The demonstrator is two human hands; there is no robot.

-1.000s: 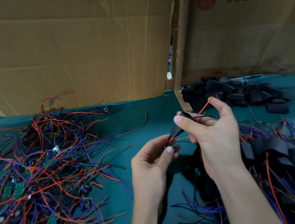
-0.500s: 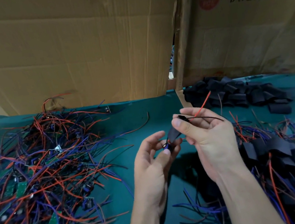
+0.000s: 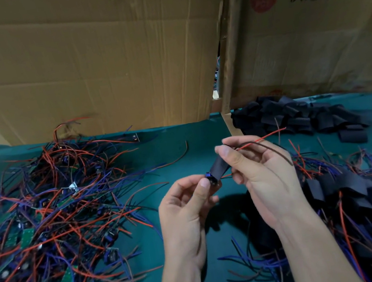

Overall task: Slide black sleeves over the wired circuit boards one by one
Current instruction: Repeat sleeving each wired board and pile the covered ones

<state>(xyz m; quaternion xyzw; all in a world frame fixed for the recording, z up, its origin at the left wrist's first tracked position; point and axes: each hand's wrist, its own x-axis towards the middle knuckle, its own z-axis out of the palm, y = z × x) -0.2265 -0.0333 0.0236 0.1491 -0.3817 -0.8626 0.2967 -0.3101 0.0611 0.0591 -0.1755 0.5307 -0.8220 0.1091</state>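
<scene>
A black sleeve (image 3: 218, 167) slants between my two hands above the green table (image 3: 166, 159). My left hand (image 3: 186, 205) pinches its lower end, where a small blue part of the board pokes out. My right hand (image 3: 260, 172) pinches the upper end with thumb and forefinger, and a red wire and a dark wire (image 3: 266, 136) stick out past its fingers to the right. The board inside the sleeve is mostly hidden.
A tangle of unsleeved boards with red and blue wires (image 3: 44, 215) covers the left side. Empty black sleeves (image 3: 300, 115) lie heaped at the back right. Sleeved boards (image 3: 363, 196) pile up at the right. Cardboard boxes (image 3: 91, 58) wall off the back.
The sleeve has come further down over the board toward my left hand. The wires now reach out further beyond my right fingers.
</scene>
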